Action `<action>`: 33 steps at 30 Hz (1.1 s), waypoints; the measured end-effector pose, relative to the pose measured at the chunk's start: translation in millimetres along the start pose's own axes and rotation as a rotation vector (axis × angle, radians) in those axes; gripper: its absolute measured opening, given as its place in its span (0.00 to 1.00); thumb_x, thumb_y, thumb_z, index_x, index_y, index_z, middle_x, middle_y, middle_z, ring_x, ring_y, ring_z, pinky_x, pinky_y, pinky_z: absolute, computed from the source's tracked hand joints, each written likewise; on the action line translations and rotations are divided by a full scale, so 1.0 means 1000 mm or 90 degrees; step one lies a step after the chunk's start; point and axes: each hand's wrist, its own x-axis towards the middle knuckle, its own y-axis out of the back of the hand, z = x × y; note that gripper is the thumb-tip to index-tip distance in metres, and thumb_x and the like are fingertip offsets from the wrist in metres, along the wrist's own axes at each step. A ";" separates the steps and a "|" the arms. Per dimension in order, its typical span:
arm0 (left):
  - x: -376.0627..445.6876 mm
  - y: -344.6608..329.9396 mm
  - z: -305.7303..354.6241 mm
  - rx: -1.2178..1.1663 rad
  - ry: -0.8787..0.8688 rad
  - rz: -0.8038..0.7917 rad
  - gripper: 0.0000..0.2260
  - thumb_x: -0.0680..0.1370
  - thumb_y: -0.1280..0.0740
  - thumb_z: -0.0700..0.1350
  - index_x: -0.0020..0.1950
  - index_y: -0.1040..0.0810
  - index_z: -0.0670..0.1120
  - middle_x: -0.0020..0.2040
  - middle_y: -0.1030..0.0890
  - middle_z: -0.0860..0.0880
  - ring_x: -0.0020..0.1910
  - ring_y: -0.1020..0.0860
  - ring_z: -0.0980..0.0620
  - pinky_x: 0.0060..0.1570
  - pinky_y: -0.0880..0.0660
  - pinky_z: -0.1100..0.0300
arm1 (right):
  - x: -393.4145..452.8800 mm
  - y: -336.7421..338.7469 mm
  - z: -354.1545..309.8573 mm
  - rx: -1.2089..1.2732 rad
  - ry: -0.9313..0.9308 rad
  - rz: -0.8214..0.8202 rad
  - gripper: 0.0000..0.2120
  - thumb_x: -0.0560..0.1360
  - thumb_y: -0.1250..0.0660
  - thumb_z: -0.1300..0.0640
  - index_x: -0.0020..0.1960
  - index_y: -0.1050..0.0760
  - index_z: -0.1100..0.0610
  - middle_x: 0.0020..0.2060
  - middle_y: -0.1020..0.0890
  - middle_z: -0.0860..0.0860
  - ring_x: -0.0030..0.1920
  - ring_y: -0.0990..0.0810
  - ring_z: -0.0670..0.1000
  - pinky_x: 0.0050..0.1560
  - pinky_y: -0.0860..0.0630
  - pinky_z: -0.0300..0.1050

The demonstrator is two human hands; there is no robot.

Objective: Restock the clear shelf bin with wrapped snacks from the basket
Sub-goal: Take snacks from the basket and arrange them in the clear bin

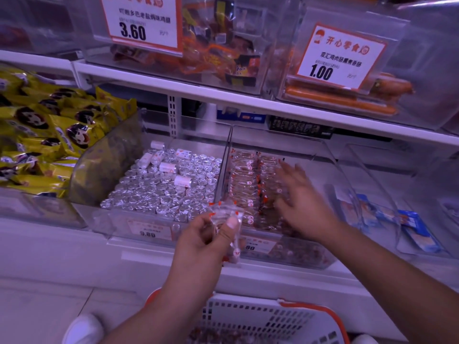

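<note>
My left hand (206, 240) grips a small bunch of clear-wrapped snacks (227, 217) with red and white marks, held just in front of the clear shelf bin (293, 256). That bin holds rows of the same brown wrapped snacks (248, 184). My right hand (301, 197) reaches into the bin, blurred, its fingers spread flat over the rows. The white basket (250, 316) with an orange handle stands below at the bottom edge, and more brown snacks lie in it.
Left of the bin, another clear bin (139, 219) is packed with silver foil-topped pieces. Yellow snack bags (42, 135) fill the far left. Blue packets (412, 229) lie in bins on the right. An upper shelf (223, 95) with price signs hangs overhead.
</note>
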 end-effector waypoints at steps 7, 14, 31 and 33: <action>-0.011 -0.010 -0.011 -0.039 0.062 -0.005 0.22 0.69 0.31 0.59 0.57 0.20 0.47 0.47 0.14 0.47 0.45 0.17 0.53 0.43 0.21 0.59 | -0.117 -0.014 -0.101 0.492 -0.083 -0.060 0.28 0.80 0.36 0.53 0.73 0.43 0.34 0.75 0.39 0.35 0.67 0.42 0.22 0.64 0.44 0.19; -0.022 -0.016 -0.011 0.004 0.121 -0.027 0.33 0.64 0.38 0.70 0.64 0.23 0.56 0.56 0.16 0.57 0.59 0.19 0.55 0.66 0.29 0.52 | -0.121 -0.015 -0.107 0.373 -0.022 -0.005 0.28 0.79 0.37 0.64 0.76 0.37 0.47 0.72 0.30 0.44 0.71 0.32 0.39 0.73 0.35 0.42; 0.018 0.026 0.008 0.423 -0.263 0.053 0.11 0.77 0.41 0.54 0.56 0.23 0.61 0.51 0.25 0.63 0.43 0.26 0.66 0.41 0.32 0.67 | 0.001 -0.008 0.024 -0.155 0.094 -0.120 0.23 0.73 0.31 0.54 0.68 0.25 0.48 0.63 0.27 0.55 0.64 0.32 0.58 0.66 0.34 0.48; 0.018 0.026 0.009 0.435 -0.265 0.049 0.12 0.77 0.41 0.54 0.57 0.23 0.59 0.53 0.26 0.63 0.45 0.26 0.66 0.42 0.32 0.67 | 0.000 -0.009 0.028 -0.204 0.106 -0.104 0.24 0.75 0.32 0.51 0.70 0.27 0.45 0.71 0.36 0.56 0.69 0.40 0.61 0.70 0.38 0.52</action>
